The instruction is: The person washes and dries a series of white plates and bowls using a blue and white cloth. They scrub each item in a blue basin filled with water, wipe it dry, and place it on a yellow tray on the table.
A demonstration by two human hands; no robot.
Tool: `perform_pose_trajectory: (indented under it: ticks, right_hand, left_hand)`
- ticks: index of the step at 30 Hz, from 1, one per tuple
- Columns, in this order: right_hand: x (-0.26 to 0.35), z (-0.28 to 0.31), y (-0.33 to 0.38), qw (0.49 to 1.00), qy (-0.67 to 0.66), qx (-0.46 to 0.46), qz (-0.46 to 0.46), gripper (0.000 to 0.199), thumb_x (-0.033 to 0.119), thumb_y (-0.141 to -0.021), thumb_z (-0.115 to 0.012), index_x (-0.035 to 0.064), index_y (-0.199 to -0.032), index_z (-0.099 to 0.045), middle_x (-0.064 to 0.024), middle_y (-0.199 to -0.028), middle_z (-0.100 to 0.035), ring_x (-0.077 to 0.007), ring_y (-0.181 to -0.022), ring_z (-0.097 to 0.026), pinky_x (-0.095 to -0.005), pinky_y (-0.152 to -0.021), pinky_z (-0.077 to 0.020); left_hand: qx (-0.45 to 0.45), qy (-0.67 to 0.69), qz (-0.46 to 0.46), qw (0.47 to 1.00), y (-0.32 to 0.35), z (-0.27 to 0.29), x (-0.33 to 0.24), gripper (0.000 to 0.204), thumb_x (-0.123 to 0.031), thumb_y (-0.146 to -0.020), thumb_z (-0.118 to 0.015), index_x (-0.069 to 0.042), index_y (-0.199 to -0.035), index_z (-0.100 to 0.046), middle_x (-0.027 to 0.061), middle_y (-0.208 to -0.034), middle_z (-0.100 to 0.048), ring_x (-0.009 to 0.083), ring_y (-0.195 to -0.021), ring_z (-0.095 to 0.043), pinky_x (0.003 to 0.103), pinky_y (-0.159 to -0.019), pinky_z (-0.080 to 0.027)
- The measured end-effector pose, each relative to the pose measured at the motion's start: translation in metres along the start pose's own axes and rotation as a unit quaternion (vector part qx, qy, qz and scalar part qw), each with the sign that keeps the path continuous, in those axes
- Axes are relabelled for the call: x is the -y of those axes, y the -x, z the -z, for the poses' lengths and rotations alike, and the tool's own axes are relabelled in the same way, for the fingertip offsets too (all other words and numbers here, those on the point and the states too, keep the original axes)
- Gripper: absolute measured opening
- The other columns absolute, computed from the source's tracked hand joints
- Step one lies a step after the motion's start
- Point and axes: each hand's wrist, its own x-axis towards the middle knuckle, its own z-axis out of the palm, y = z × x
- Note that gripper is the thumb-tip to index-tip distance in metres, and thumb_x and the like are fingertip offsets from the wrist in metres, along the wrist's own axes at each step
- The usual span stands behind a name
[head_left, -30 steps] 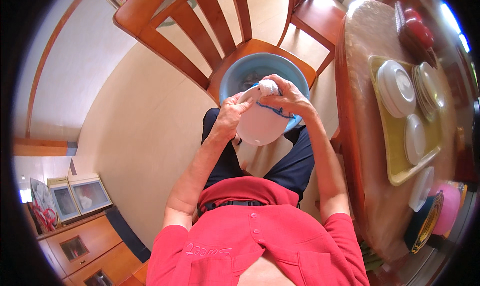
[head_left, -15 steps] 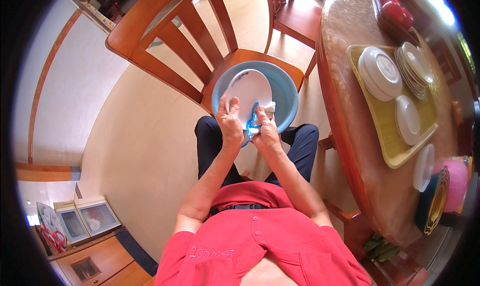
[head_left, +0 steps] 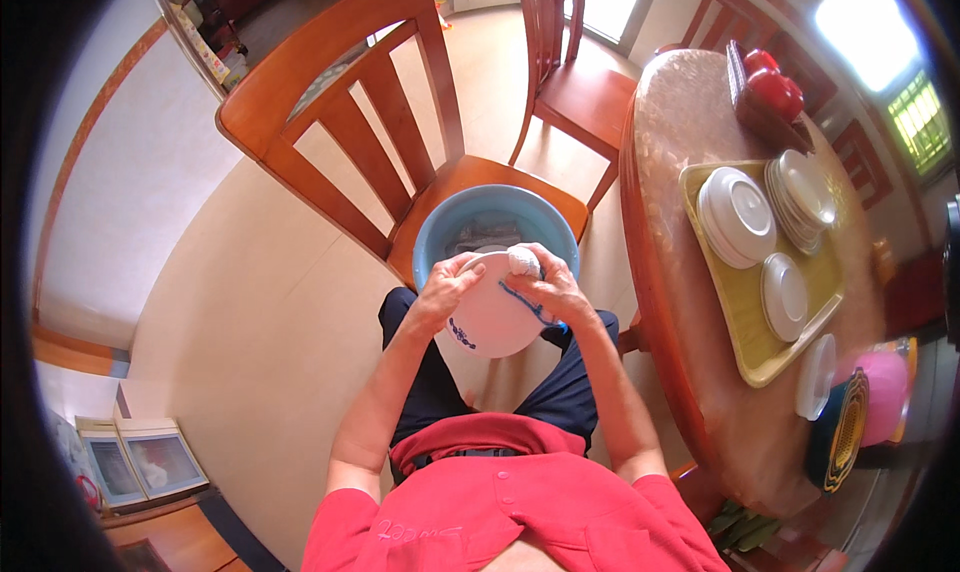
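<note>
The left hand (head_left: 443, 290) grips the rim of a white bowl with blue markings (head_left: 490, 317), fingers curled over its edge; the right hand (head_left: 548, 290) is closed on a pale cloth (head_left: 523, 261) pressed against the bowl's upper rim, steadying the bowl from the other side. The bowl is held tilted over the person's lap, just in front of a blue basin (head_left: 450, 227) that sits on the seat of a wooden chair (head_left: 330, 102); to the right, on the round tabletop (head_left: 680, 152), a yellow tray (head_left: 745, 317) carries stacks of white plates (head_left: 735, 215).
</note>
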Motion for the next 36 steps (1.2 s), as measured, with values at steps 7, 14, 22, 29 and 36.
perform_pose_trajectory:
  ticks: [7, 14, 22, 29, 36]
  right_hand:
    - [-0.047, -0.063, 0.009, 0.885, -0.423, -0.194, -0.007, 0.033, 0.016, -0.081, -0.065, 0.0092, -0.111, -0.051, 0.0001, -0.096, -0.057, -0.0114, -0.087, -0.055, -0.0282, -0.077, -0.0467]
    - [-0.068, -0.059, 0.012, 0.878, -0.435, -0.195, -0.046, 0.032, 0.012, -0.081, -0.064, 0.01, -0.11, -0.05, 0.0, -0.095, -0.057, -0.0115, -0.086, -0.055, -0.029, -0.075, -0.047]
    - [-0.044, -0.026, 0.005, 0.983, -0.059, -0.176, -0.013, 0.047, 0.019, -0.082, -0.063, 0.0041, -0.121, -0.042, -0.0117, -0.106, -0.053, -0.0224, -0.095, -0.053, -0.033, -0.082, -0.0426]
    - [-0.036, -0.058, 0.012, 0.908, 0.37, -0.196, 0.002, 0.067, 0.033, -0.083, -0.053, 0.0047, -0.137, -0.023, -0.0211, -0.14, -0.024, -0.0381, -0.13, -0.02, -0.0532, -0.103, -0.012]
    - [-0.018, -0.07, 0.041, 0.921, 0.35, 0.056, 0.163, 0.055, 0.027, -0.082, -0.056, 0.0071, -0.13, -0.037, -0.0144, -0.137, -0.033, -0.0296, -0.131, -0.024, -0.0468, -0.105, -0.016]
  left_hand:
    - [-0.229, 0.091, -0.141, 0.959, 0.002, -0.009, 0.011, 0.024, -0.016, -0.09, -0.051, 0.001, -0.106, -0.056, 0.0057, -0.094, -0.061, 0.0118, -0.083, -0.056, 0.026, -0.077, -0.044]
    - [-0.287, 0.114, -0.165, 0.937, 0.013, -0.025, 0.038, 0.03, -0.018, -0.089, -0.052, 0.0, -0.114, -0.05, 0.0067, -0.101, -0.059, 0.0131, -0.089, -0.055, 0.025, -0.079, -0.044]
    - [-0.121, 0.164, -0.019, 0.979, 0.012, -0.019, -0.002, 0.04, -0.034, -0.093, -0.043, -0.003, -0.117, -0.047, 0.0077, -0.109, -0.056, 0.0152, -0.098, -0.054, 0.029, -0.087, -0.043]
    - [-0.155, 0.122, -0.074, 0.978, 0.006, -0.032, 0.035, 0.038, -0.036, -0.092, -0.044, -0.004, -0.113, -0.049, 0.004, -0.103, -0.057, 0.0124, -0.092, -0.054, 0.027, -0.081, -0.044]
    - [-0.171, 0.187, -0.07, 0.965, -0.001, -0.001, 0.051, 0.038, -0.036, -0.092, -0.044, -0.004, -0.111, -0.051, 0.0052, -0.099, -0.058, 0.0133, -0.089, -0.056, 0.028, -0.08, -0.045]
